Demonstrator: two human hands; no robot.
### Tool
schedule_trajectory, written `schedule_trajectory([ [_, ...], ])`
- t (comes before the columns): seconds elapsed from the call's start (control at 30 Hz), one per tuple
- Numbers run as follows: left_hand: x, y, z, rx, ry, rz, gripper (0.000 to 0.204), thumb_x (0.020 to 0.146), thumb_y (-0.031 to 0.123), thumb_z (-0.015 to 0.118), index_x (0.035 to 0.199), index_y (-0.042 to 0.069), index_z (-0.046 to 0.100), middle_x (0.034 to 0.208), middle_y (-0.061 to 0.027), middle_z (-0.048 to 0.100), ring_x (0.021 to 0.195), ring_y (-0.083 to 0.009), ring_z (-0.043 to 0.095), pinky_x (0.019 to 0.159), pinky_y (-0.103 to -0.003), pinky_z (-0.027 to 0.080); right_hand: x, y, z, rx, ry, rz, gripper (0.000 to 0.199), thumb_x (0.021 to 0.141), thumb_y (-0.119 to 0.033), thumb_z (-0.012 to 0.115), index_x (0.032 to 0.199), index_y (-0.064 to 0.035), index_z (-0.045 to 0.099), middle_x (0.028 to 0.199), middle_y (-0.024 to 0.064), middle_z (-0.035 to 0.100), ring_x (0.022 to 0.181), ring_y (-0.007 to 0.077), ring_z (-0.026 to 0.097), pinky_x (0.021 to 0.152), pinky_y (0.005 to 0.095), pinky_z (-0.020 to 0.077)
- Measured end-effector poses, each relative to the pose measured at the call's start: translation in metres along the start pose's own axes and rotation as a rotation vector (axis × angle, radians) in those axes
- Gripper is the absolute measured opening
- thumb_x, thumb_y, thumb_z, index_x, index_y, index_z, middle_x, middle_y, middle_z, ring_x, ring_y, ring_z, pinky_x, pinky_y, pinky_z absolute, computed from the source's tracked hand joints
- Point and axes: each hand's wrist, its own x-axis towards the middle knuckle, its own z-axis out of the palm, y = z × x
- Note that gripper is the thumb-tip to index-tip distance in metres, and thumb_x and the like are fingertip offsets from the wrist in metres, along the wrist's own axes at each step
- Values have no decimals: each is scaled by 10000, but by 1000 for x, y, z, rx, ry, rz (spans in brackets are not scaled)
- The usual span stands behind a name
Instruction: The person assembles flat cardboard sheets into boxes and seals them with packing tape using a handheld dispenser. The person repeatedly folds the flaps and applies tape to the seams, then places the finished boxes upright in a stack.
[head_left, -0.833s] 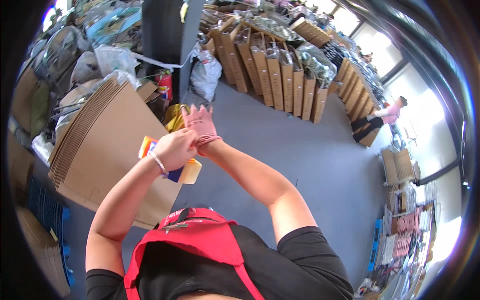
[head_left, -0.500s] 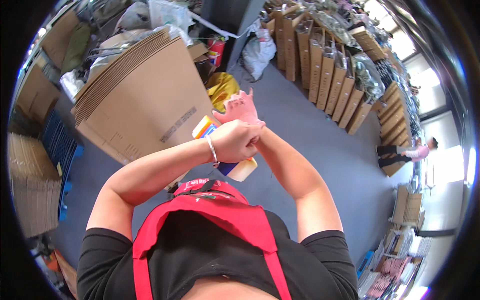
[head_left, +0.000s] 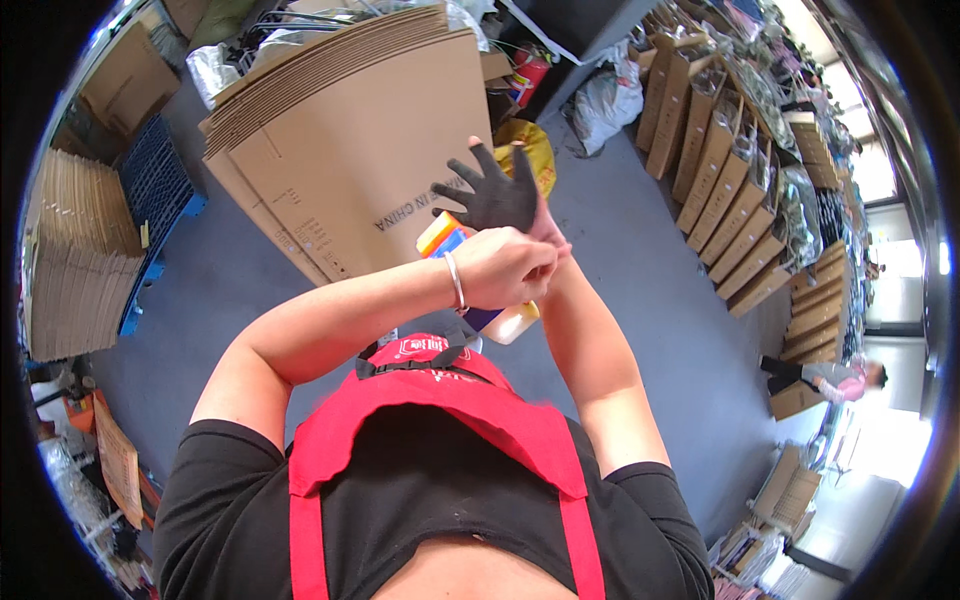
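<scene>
apron (head_left: 440, 400): red bib over black tee, straps run down to lower edge, nearest to cam
left arm: comes up from lower left, crosses over to centre, silver bangle (head_left: 455, 281) at wrist
left hand (head_left: 508, 266): bare, curled tight, fingers pinch the cuff of the glove at the right wrist; closed on that cuff
right arm: rises from lower right, forearm bare, meets left hand at the wrist
right hand (head_left: 497, 195): inside dark knit glove (head_left: 490, 200), fingers spread wide & pointing up/away, palm side to cam, holds nothing; pink strip of skin or lining shows at glove's right edge by the cuff
tape tool (head_left: 478, 275): orange/blue/cream thing just behind & under the hands, partly hidden by left fist; can't tell if it hangs off the body or rests on smth
cardboard (head_left: 350, 150): big stack of flat brown sheets, tilted, directly behind the hands, printed side to cam
floor (head_left: 650, 270): grey, bare patch to the right of arms
pallet (head_left: 160, 190): blue, left of sheets, more flat cardboard (head_left: 75, 260) stacked further left
yellow bag (head_left: 535, 150): just beyond gloved fingers, on floor
boxes (head_left: 730, 190): row of open cartons w/ bagged goods, far right, curving along rim
extinguisher (head_left: 530, 70): red, far top centre
other person (head_left: 825, 375): far right, pink top, by cartons, well apart
</scene>
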Motion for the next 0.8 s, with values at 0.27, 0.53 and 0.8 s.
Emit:
schedule_trajectory([
  [0.27,-65,-68,-74,101,316,-498,146,997,135,607,1125,93,549,862,-232,708,827,-455,705,722,-514,548,-46,17,76,-1088,-80,-213,1142,852,-513,854,1700,-116,200,1701,243,271,1551,412,336,1276,498,270],
  [0.53,-57,-123,-73,224,578,-361,170,881,36,618,1026,70,699,958,-169,694,925,-445,672,807,-487,525,14,53,57,-1740,201,-310,1062,755,-163,870,1619,11,278,1481,301,515,1302,426,603,1065,443,529],
  [0.8,-51,-133,-55,-902,713,-983,645,915,391,829,1366,38,531,1191,-115,629,1021,-181,612,847,-355,512,59,4,-29,-259,489,-235,309,1044,-121,627,1334,-15,614,1253,96,682,1165,187,662,1016,334,537],
])
